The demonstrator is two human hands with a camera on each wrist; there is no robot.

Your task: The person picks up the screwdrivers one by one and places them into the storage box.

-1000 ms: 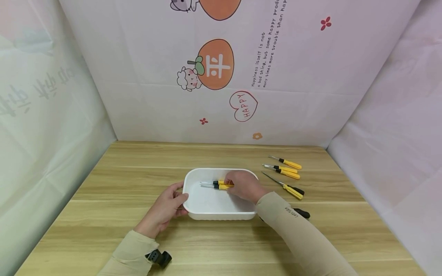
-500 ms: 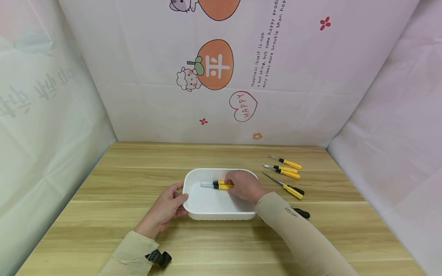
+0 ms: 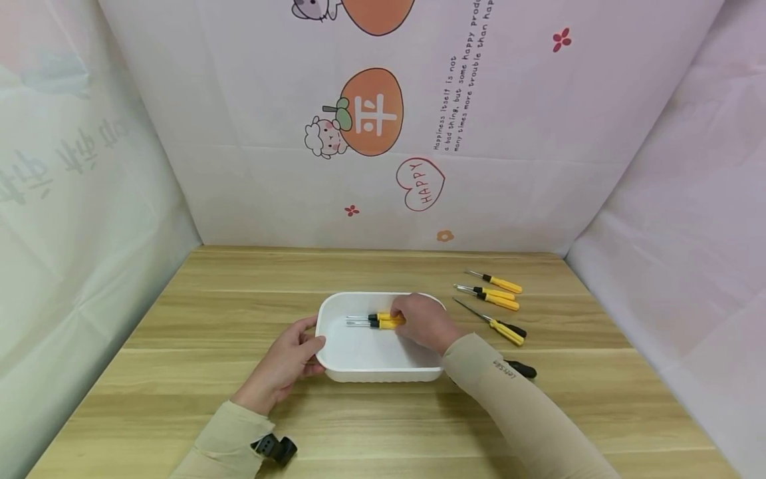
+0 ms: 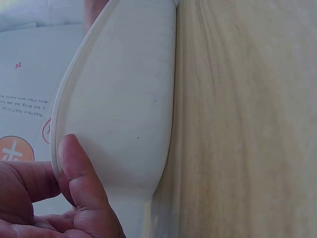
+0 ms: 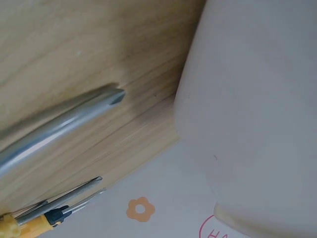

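A white plastic tub (image 3: 359,349) sits on the wood-grain table. My left hand (image 3: 286,359) grips its left rim, thumb over the edge and fingers outside; the left wrist view shows the same hold on the rim (image 4: 55,99). Two screwdrivers with yellow-and-black handles lie side by side in the tub, tips to the left: a farther one (image 3: 383,317) and a nearer one (image 3: 386,324). My right hand (image 3: 423,322) reaches inside and pinches the handle ends; which handle it holds is partly hidden. In the right wrist view, the tub's outer wall (image 5: 247,99) blocks that hand.
Right of the tub lie several more yellow-handled screwdrivers (image 3: 503,285), a yellow and a black handle close together (image 3: 507,332), and a black-handled tool (image 3: 522,370) partly behind my right forearm. A bare screwdriver shaft (image 5: 64,124) shows near the right wrist. Printed cloth (image 3: 269,199) walls the table's back.
Almost nothing differs. My right hand has shifted very slightly within the tub, and the nearer screwdriver's shaft has swung a little. My left hand stays on the rim.
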